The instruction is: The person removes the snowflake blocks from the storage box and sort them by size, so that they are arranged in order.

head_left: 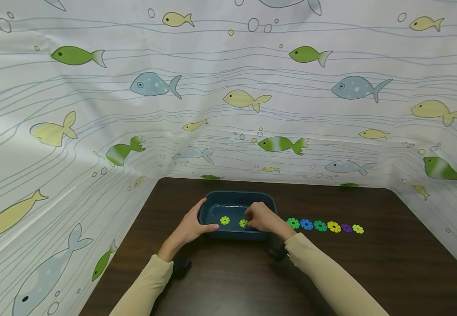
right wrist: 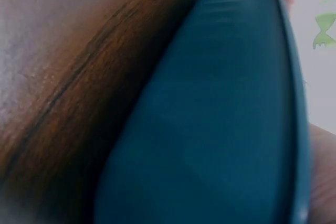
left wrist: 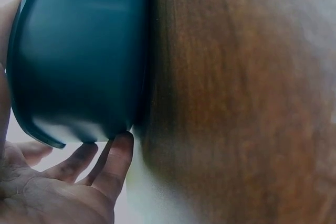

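Observation:
A dark blue plastic tub (head_left: 232, 235) sits on the table, its wall also filling much of the right wrist view. My left hand (head_left: 191, 226) grips its left end, thumb along the front rim and fingers against the outer side, as the left wrist view shows. Inside the tub, a yellow-green notched disc (head_left: 225, 220) lies on the floor. My right hand (head_left: 263, 217) reaches over the front rim with bent fingers and pinches a second yellow-green notched disc (head_left: 243, 223), partly hidden by the fingertips. In the right wrist view the tub wall hides those fingertips.
To the right of the tub, several notched discs lie in a row on the dark wooden table (head_left: 370, 263): a green disc (head_left: 293, 223) nearest the tub, then blue, teal, yellow, purple and a yellow-green disc (head_left: 358, 229) at the end. A fish-patterned sheet (head_left: 220, 127) surrounds the table.

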`<state>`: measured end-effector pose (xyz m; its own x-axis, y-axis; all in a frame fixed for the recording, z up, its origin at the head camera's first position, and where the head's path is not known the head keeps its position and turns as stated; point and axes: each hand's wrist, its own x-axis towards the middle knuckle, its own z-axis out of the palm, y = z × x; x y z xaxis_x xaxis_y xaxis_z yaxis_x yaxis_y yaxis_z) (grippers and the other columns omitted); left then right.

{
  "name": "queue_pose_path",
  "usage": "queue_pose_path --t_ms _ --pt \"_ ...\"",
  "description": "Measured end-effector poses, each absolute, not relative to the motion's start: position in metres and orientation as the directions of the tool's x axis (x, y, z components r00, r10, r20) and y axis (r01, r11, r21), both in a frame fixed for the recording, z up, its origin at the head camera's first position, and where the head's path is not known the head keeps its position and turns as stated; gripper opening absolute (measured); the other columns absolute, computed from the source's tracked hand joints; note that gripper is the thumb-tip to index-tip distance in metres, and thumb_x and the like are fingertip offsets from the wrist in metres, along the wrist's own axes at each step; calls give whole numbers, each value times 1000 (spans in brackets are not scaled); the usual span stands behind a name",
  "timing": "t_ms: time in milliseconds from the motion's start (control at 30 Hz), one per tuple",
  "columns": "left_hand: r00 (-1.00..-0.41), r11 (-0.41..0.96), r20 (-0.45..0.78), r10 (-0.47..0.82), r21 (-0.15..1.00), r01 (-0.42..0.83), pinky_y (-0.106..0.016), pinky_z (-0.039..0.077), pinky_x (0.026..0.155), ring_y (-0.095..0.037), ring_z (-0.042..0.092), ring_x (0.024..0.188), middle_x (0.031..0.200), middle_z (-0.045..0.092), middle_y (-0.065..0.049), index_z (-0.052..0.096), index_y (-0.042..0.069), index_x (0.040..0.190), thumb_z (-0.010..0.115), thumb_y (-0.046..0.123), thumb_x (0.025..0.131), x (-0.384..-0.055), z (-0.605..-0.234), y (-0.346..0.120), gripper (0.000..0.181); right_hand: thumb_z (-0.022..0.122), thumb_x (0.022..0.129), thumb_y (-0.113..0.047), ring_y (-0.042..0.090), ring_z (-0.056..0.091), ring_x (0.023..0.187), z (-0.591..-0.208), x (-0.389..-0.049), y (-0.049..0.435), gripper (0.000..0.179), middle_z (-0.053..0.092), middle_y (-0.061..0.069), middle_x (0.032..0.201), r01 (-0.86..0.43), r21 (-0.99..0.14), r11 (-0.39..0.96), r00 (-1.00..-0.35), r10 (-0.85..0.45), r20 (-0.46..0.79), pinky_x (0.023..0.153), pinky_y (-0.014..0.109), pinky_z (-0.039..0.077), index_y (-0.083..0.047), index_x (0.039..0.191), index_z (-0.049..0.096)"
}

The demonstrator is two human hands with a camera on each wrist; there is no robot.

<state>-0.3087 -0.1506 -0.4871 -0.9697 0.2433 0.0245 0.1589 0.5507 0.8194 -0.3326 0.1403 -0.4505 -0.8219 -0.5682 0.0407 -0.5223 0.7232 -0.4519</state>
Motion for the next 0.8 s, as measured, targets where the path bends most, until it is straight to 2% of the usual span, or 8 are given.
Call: queue_pose_path --t_ms 67,133,233,367,500,800 --pt "-969 550 26 244 819 161 -76 33 126 -52 34 162 180 25 -25 24 11 174 90 57 84 -309 -487 -150 120 87 92 -10 8 41 64 -453 -335 138 17 57 -1 68 -521 -433 735 -824 -565 32 62 25 36 -2 81 77" --pt "-969 548 27 246 821 161 -77 33 126 -52 34 162 180 25 -25 24 11 174 90 57 85 -309 -487 -150 120 89 91 -10 7 45 65 -455 -336 136 13 68 3 72 -524 -411 746 -827 -562 34 62 25 41 -4 84 79" --pt "-969 548 28 247 821 163 -77 33 126 -52 34 162 180 25 -25 24 11 174 90 58 84 -309 -488 -149 121 90 89 -11 9 58 70 -459 -338 133 11 79 10 84 -523 -390 758 -831 -556 32 66 28 54 -2 91 83" --pt "-968 543 27 249 824 162 -77 33 126 -52 34 162 180 25 -25 24 11 174 91 59 84 -309 -488 -150 122 91 88 -11 21 76 83 -462 -340 130 16 84 14 98 -494 -391 777 -848 -531 17 77 37 67 -1 99 86" --pt "-969 541 28 246 825 161 -77 32 127 -51 32 163 181 24 -24 23 12 174 91 57 84 -308 -489 -151 121 92 87 -11 28 80 91 -463 -341 127 21 84 17 104 -479 -402 781 -855 -518 14 81 42 68 1 103 85" --pt "-970 539 25 243 827 157 -76 32 127 -51 34 162 180 25 -24 24 12 174 91 56 84 -310 -490 -151 121 92 88 -14 25 78 91 -464 -344 124 19 84 14 104 -422 -425 801 -881 -473 -17 82 41 68 -2 102 86"
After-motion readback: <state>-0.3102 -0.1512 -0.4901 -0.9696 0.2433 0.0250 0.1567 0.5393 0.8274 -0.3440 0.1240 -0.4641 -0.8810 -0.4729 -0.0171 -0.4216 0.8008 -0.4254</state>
